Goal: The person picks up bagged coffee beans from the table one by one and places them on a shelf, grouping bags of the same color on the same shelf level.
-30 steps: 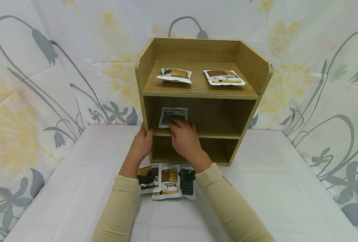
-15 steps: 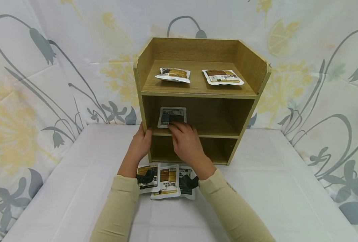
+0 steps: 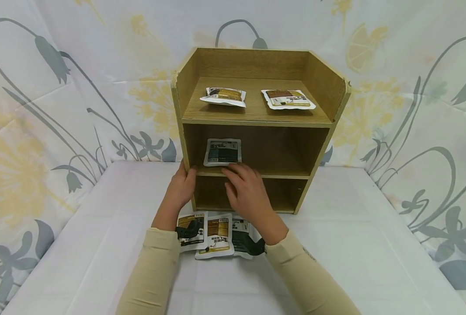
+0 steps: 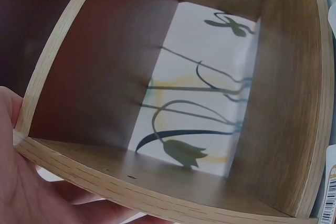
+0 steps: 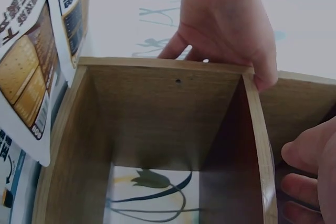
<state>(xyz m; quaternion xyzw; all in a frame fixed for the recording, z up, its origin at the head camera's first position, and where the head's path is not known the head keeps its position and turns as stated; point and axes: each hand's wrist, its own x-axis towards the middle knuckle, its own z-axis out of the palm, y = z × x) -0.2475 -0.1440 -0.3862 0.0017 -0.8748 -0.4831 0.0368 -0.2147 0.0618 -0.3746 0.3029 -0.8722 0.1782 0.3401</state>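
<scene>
A small wooden shelf unit (image 3: 256, 124) stands on the white cloth. On its middle board, at the left, lies a dark grey-green packet with a white border (image 3: 223, 153). My left hand (image 3: 180, 189) grips the shelf's left side panel, thumb at the front edge and fingers round the outside, as the right wrist view shows of that same hand (image 5: 226, 24). My right hand (image 3: 249, 191) is just in front of the packet, fingers loosely bent near its front edge and the board's lip. No object shows in the right hand (image 5: 317, 163) in its wrist view.
Two brown-and-white packets lie on the top board, one left (image 3: 224, 96) and one right (image 3: 288, 99). Before the shelf lie a yellow-brown packet (image 3: 219, 236), a similar one (image 3: 199, 240) partly behind the left wrist strap, and a dark one (image 3: 241, 238). Patterned cloth (image 3: 79, 131) hangs behind.
My right hand has drawn back from the packet, toward me and slightly right, uncovering its face. The packet stays on the middle board. My left hand keeps its grip on the side panel.
</scene>
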